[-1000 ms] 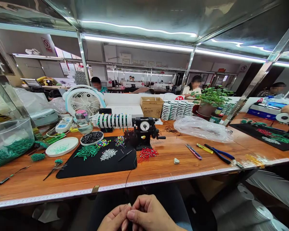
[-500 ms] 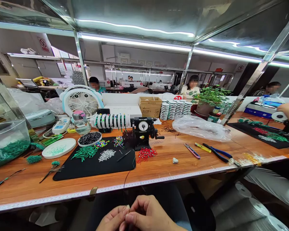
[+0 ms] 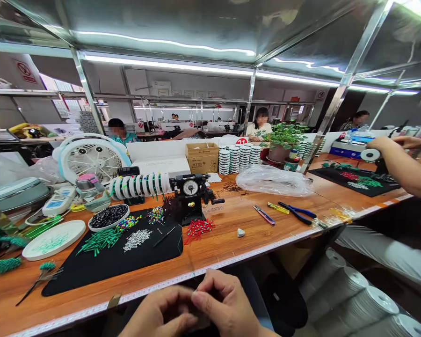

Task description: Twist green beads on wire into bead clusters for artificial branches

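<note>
Below the table's front edge, my left hand point(image 3: 163, 311) and my right hand point(image 3: 228, 304) meet over my lap. The right thumb and index finger are pinched together on a thin line that is barely visible at the fingertips. My left fingers curl inward beside them, slightly blurred, and whatever they hold is hidden. Beyond the hands a black mat point(image 3: 101, 262) bears green sleeves point(image 3: 100, 241), small silvery pieces point(image 3: 137, 239), coloured beads point(image 3: 156, 215) and a dish of black beads point(image 3: 108, 216). Red pieces with lines point(image 3: 199, 228) lie beside the mat.
A black hand-cranked winder point(image 3: 191, 194) carries a row of white spools point(image 3: 140, 185). Rightward lie a cutter point(image 3: 264, 215), a yellow-handled tool point(image 3: 278, 208), pliers point(image 3: 298, 213) and a plastic bag point(image 3: 275, 180). A co-worker's arm point(image 3: 403, 166) works at far right.
The view has swung right, so the table's things sit further left. My left hand has opened up a little from its pinch and turned; my right hand still pinches. The dark thread shows less.
</note>
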Tool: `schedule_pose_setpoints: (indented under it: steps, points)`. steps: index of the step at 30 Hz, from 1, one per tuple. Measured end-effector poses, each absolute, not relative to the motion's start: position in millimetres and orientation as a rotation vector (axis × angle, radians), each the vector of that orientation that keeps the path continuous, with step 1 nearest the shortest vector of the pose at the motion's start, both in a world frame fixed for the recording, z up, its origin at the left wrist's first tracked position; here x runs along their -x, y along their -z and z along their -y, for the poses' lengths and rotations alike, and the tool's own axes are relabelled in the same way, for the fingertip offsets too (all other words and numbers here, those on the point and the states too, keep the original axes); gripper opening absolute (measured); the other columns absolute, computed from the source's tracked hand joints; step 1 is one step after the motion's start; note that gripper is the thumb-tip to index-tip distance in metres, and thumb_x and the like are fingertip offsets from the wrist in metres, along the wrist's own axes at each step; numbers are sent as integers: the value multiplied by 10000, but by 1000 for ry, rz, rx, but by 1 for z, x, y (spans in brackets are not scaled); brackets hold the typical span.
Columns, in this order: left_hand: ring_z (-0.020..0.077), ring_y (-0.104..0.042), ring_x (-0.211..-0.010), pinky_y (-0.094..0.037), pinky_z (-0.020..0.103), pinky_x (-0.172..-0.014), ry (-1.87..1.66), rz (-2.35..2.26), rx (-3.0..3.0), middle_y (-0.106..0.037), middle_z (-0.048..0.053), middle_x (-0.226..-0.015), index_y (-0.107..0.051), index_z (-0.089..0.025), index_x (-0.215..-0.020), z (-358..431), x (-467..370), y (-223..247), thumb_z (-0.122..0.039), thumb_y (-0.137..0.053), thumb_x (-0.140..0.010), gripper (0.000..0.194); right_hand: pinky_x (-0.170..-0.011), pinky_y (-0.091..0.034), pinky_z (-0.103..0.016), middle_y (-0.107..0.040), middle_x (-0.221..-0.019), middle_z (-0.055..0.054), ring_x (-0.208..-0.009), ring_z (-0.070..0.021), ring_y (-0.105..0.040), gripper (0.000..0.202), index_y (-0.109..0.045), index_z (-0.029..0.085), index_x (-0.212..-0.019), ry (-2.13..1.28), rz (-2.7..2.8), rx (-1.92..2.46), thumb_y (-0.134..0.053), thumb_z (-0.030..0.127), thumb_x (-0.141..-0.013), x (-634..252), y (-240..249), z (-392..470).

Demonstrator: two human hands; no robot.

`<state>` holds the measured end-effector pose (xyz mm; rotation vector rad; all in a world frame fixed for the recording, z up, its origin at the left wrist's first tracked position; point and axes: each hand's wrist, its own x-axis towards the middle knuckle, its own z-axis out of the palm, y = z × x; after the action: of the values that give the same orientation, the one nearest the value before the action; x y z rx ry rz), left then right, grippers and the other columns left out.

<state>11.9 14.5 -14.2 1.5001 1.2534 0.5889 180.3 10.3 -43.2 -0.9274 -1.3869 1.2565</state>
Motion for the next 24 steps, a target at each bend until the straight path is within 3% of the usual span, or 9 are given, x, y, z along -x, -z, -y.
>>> schedule_pose_setpoints:
  steps: [3, 8, 13, 24]
  points:
    - [195, -561, -692, -392, 267, -650, -579, -1503, -1963, -634, 27, -719, -646, -186, -1006, -54, -19, 3, -351, -575, -767, 299, -570, -334, -238, -477, -585, 17, -578, -107, -402, 273, -550, 151, -626, -1183, 1283, 948, -620, 379, -759, -198, 40, -11]
    - [250, -597, -819, -370, 324, -695, -457, -1799, -2257, -669, 99, -899, -617, -175, -890, -104, -36, 5, -223, -440, -782, 212, -562, -320, -245, -455, -549, 22, -556, -107, -385, 308, -529, 155, -602, -1192, 1286, 1012, -637, 409, -739, -215, 42, -12]
    - [225, -592, -694, -351, 304, -619, -447, -1829, -2179, -669, 92, -752, -601, -177, -693, -123, -41, 10, -166, -444, -722, 161, -538, -313, -243, -465, -540, 16, -537, -108, -382, 325, -523, 159, -597, -1276, 1282, 1031, -639, 441, -709, -222, 43, -14]
    - [179, -576, -565, -385, 241, -547, -643, -1588, -1855, -666, 14, -579, -674, -155, -677, -136, -25, -9, -348, -590, -701, 211, -517, -321, -238, -486, -512, 9, -497, -102, -378, 379, -570, 158, -553, -1244, 1205, 1006, -682, 510, -638, -219, 68, -27]
